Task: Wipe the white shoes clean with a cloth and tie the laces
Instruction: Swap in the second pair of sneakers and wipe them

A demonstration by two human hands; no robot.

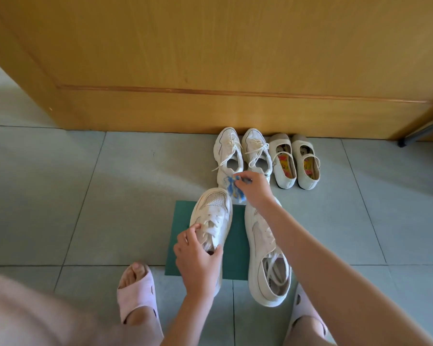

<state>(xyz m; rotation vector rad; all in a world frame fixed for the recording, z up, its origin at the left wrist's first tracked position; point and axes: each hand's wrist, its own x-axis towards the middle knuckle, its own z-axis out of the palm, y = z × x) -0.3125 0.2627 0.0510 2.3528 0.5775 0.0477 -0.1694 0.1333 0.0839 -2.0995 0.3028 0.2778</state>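
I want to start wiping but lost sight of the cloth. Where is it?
The white-and-blue cloth is in the right hand, mid-frame, just beyond the toe of the left-hand sneaker on the green mat.

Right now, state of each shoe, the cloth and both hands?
Left hand: gripping the near left shoe at its laces.
Near left shoe: held over the green mat.
Right hand: fingers pinching the cloth.
Near right shoe: on the floor, untouched.
Far sneaker pair: laces loose, by the door.
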